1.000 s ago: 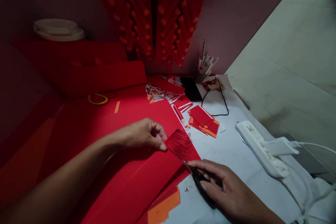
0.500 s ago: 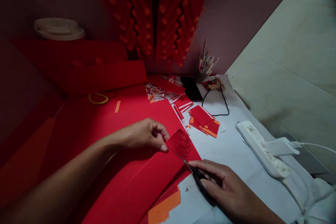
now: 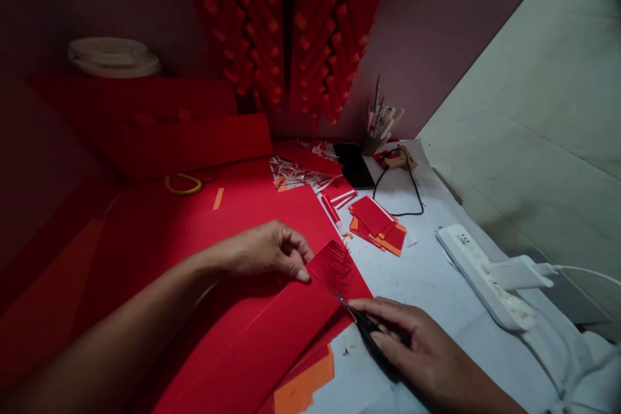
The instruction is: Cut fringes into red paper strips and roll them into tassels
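A long red paper strip [image 3: 272, 330] runs diagonally toward me, its far end cut into a fine fringe [image 3: 334, 265]. My left hand [image 3: 276, 252] pinches the strip's left edge near that end, between thumb and fingers. In my right hand [image 3: 412, 343] is a pair of black-handled scissors [image 3: 371, 330]. Their blades lie across the paper beside the fringe, looking closed or nearly so, with the tips close to my left thumb. Under the strip are a larger red sheet [image 3: 233, 226] and, at its near side, orange-and-red paper pieces [image 3: 310, 378].
Small red and orange cards [image 3: 376, 226] lie on the white tabletop [image 3: 436, 259], near a heap of paper shreds [image 3: 295, 171]. A power strip [image 3: 480, 278] with a plugged charger is at right. Behind stand a dark phone-like slab [image 3: 354, 165], a pen cup [image 3: 373, 139] and hanging red paper rolls [image 3: 315, 32].
The view has tilted very slightly, so the background sits a little lower. Both hands, the scissors and the strip hold nearly the same places.
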Demonstrator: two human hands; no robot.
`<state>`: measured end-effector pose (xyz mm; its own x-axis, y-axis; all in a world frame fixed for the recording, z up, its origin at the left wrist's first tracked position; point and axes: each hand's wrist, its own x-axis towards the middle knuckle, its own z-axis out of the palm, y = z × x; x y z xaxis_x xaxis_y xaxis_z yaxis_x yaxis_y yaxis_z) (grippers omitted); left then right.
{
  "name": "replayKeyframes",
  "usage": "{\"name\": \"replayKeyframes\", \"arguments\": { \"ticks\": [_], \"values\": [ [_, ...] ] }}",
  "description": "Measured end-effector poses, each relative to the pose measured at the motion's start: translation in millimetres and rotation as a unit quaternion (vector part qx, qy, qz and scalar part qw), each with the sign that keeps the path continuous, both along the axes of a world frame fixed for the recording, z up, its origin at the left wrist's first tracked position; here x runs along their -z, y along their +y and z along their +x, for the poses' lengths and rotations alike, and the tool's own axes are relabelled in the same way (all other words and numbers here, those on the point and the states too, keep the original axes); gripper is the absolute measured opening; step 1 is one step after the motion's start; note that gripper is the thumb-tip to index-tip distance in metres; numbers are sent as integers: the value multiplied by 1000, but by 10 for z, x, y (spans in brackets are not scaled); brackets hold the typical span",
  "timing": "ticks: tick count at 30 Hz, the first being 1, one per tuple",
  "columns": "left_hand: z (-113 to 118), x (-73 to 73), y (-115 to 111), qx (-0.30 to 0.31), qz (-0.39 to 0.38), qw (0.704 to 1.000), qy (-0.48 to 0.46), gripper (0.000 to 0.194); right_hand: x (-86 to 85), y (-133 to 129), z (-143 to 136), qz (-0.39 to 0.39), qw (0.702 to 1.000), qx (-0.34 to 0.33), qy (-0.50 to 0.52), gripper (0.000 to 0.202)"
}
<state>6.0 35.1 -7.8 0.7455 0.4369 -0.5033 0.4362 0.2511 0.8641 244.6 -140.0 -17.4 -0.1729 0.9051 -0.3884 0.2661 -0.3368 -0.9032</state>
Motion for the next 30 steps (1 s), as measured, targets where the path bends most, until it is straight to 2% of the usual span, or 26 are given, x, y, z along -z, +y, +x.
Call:
{"name": "replayKeyframes", "arguments": {
  "ticks": [8, 12, 15, 19, 24, 26, 30],
  "values": [
    [-7, -50, -1, 15, 28, 999, -3, 25, -1, -35, 27, -59, 998, 0, 24, 38],
    [-27, -94, 53, 3, 58, 998, -7, 29, 1, -84, 99, -33, 999, -27, 0, 39],
    [-40, -193, 99, -10, 108, 994, -8, 31, -37, -133, 131, 2, 998, -38, -47, 42],
    [-96, -411, 132, -19, 149, 989, -6, 33, -196, -169, 97, 63, 989, -69, -118, 44],
    [-217, -736, 100, -53, 152, 986, 38, 34, -376, -145, -68, 157, 948, -170, -221, 39],
    [-231, -840, 62, -64, 156, 985, 29, 34, -371, -136, -164, 157, 928, -208, -267, 35],
    [-202, -968, -38, -95, 181, 979, -11, 34, -307, -130, -301, 227, 879, -214, -359, 32]
  ]
}}
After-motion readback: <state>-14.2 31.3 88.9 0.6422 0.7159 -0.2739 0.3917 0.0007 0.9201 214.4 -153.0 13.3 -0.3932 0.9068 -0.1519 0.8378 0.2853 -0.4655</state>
